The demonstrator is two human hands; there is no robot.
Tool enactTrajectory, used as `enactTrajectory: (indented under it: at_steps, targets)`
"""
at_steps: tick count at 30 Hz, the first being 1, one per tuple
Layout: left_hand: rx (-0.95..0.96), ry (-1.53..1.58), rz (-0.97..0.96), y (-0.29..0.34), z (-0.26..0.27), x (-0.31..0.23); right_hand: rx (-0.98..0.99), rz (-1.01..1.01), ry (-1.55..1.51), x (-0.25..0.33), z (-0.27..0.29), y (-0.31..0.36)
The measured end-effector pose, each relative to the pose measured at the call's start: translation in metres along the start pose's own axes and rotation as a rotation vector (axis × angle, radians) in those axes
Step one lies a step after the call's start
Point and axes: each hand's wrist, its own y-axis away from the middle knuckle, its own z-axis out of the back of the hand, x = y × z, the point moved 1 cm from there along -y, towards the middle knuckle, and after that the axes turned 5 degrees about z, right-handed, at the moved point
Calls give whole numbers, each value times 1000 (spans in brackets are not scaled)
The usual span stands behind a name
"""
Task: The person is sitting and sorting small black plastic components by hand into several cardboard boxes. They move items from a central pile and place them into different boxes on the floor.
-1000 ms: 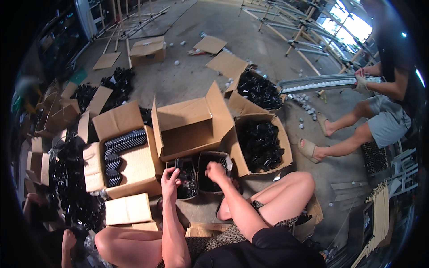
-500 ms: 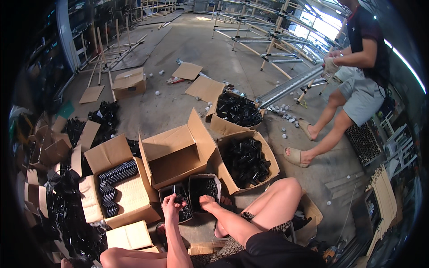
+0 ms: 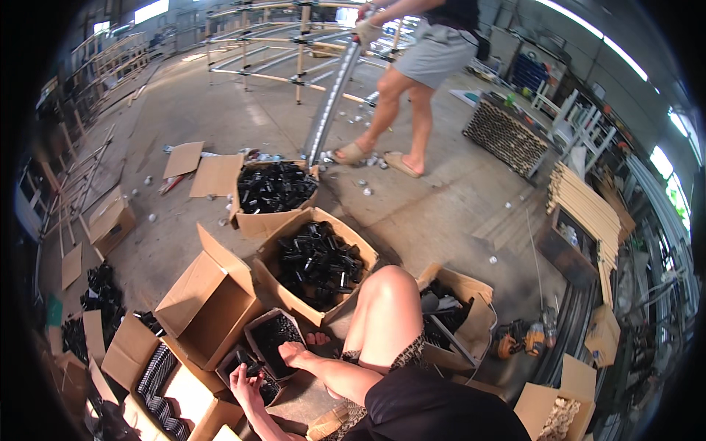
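My left hand is closed around a small black fitting, just above a small box of black parts. My right hand reaches into the neighbouring small box of tiny black pieces. Its fingers are bunched together at the pieces, and whatever they pinch is too small to make out. Behind the two small boxes stands an open cardboard box with raised flaps. To its right is a larger carton of black fittings.
Another carton of black fittings stands farther off, near a person in grey shorts who holds a long metal rail. At left, a carton holds neat rows of black parts. Power drills lie at right.
My view has swung to the right, so the boxes sit farther left and the drills show. My left hand still holds the black fitting; my right hand stays in the small box.
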Motion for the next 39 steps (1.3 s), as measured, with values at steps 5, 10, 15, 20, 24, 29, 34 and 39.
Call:
enactTrajectory:
  at_steps: [5, 10, 15, 20, 24, 29, 34, 39]
  targets:
    - [5, -94, -9, -6, -5, 8, -28, -19, -249, -9, 0, -6]
    - [6, -144, -31, 1, -11, 4, 21, -4, -880, 22, 38, -6]
    - [50, -157, -78, 3, -11, -1, 55, 184, -942, 40, 75, -7]
    - [53, -170, -120, 6, -14, -4, 88, 182, -1137, 48, 93, 3]
    - [28, -185, -189, 15, -21, -8, 83, 189, -1121, 51, 89, 1]
    - [46, -259, -290, 5, -18, -4, 89, 128, -1248, 53, 84, 1]
    - [55, -362, -311, 0, -16, -1, 34, 73, -1119, 53, 82, -2]
    - [35, -375, -338, -1, -8, -4, -3, 98, -1042, 63, 84, -4]
